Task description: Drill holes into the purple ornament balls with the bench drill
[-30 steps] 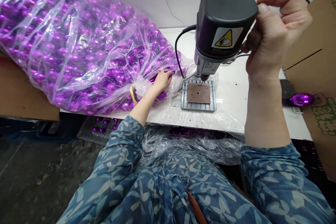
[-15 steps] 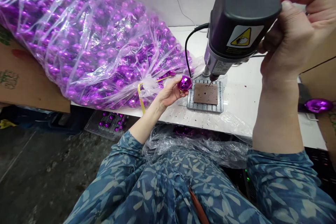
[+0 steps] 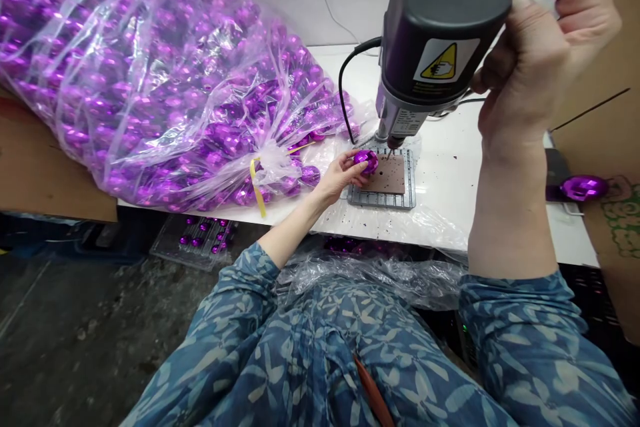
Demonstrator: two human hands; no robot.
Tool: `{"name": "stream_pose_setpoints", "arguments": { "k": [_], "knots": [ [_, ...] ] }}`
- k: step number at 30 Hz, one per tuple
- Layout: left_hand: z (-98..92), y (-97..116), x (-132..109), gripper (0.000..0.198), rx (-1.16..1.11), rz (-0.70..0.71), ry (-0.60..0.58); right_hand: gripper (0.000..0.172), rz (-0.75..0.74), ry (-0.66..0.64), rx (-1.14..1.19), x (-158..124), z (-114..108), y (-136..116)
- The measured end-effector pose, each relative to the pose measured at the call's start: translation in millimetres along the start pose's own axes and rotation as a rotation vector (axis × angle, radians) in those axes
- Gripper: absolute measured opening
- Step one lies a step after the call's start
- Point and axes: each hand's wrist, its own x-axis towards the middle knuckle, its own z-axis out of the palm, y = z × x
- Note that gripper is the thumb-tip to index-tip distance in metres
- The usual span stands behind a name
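Observation:
Between the fingers of my left hand [image 3: 345, 175] is a shiny faceted purple ball [image 3: 366, 161]. The ball is over the left part of a brown board [image 3: 390, 177], which lies on the slotted grey metal base [image 3: 409, 197] of a small drill press. Above them stands the press's black motor housing [image 3: 443, 20], with a yellow warning label. The thin drill bit points down just right of the ball. My right hand [image 3: 545, 47] is closed at the right side of the housing; what its fingers grip is hidden.
A large clear bag of purple balls [image 3: 190, 93], tied with yellow, covers the left of the white table [image 3: 445, 180]. A loose purple ball [image 3: 584, 187] is at the right, by a cardboard box [image 3: 613, 147]. A black cable loops left of the press.
My left hand has moved the purple ball right, from beside the base to over the board. My right hand keeps its place at the housing. The whole view has shifted slightly.

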Motion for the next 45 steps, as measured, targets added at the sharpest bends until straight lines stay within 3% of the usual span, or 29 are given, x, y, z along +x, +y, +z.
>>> {"name": "stream_pose_setpoints", "arguments": {
  "k": [5, 13, 18, 21, 23, 33, 45],
  "knots": [
    [5.3, -14, 18, 0.050, 0.123, 0.108, 0.049, 0.008, -0.003, 0.014, 0.005, 0, 0, 2],
    [10.1, -29, 37, 0.060, 0.216, 0.170, -0.041, 0.003, -0.010, -0.026, 0.016, 0, -4, 2],
    [9.3, -36, 46, 0.061, 0.328, 0.239, -0.089, 0.021, 0.022, -0.116, -0.037, 3, -13, 2],
    [9.5, -41, 51, 0.059, 0.369, 0.293, -0.091, 0.011, 0.013, -0.097, 0.011, 2, -11, 1],
    [10.6, -43, 51, 0.059, 0.398, 0.326, -0.081, 0.006, 0.019, -0.086, 0.022, 1, -9, -1],
    [25.9, -24, 19, 0.060, 0.764, 0.364, -0.060, 0.013, 0.039, -0.095, 0.059, -1, -5, -8],
    [27.9, -34, 24, 0.059, 0.671, 0.345, -0.020, 0.007, 0.016, -0.106, 0.002, -1, -9, -3]
  ]
}}
